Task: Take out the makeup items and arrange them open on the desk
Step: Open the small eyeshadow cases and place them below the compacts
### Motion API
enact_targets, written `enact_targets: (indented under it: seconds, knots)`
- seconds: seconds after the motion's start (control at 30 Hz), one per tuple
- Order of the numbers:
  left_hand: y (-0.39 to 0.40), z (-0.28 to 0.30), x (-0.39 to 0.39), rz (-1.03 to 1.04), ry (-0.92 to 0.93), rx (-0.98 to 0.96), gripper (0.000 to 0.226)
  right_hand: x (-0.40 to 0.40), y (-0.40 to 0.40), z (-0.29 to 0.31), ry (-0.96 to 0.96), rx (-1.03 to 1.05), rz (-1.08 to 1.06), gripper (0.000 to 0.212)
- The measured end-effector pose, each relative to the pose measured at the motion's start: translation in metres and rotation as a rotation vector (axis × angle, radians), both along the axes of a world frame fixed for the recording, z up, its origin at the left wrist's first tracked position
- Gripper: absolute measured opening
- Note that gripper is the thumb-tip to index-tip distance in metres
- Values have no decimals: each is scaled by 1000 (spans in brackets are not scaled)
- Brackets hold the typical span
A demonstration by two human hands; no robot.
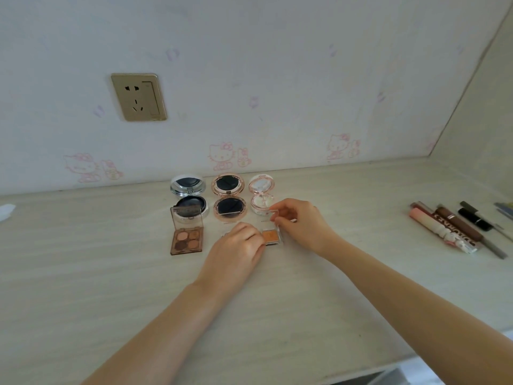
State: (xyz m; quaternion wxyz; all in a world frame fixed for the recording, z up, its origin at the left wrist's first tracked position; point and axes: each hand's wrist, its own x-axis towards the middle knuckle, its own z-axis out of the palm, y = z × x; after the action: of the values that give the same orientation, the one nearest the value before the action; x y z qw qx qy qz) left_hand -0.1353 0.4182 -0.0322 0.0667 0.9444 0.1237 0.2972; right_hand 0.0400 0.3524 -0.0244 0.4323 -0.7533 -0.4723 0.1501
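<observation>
The left hand (pixel 238 243), fingers curled, holds the orange pan (pixel 272 237) down on the table (pixel 305 301) from its left. Just beyond, the right hand (pixel 301 220) pinches its clear lid (pixel 273 215), tilted up toward the far compacts (pixel 229 198).

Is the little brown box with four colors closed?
No, the brown four-color palette lies on the desk with its clear lid standing up, so all four colors show.
</observation>
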Motion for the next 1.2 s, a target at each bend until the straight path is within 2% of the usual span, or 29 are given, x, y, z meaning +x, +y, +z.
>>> enact_targets:
  seconds: [0.23, 0.4, 0.7, 1.03, 1.2]
  knots:
    - [-2, 3, -3, -10, -23, 18, 3, 4, -13, 0, -41, -22, -40, 31]
    - [-9, 4, 0, -80, -2, 74, 6, 18, -45, 5, -225, -99, -11, 29]
    - [-54, 6, 42, -223, 26, 59, 9, 54, -140, 17, -517, -334, -44, 32]
    - [-119, 7, 126, -354, 110, 26, 24, 93, -240, 18, -560, -378, -236, 30]
    - [-138, 7, 165, -395, 183, 87, 28, 114, -271, 17, -552, -387, -290, 27]
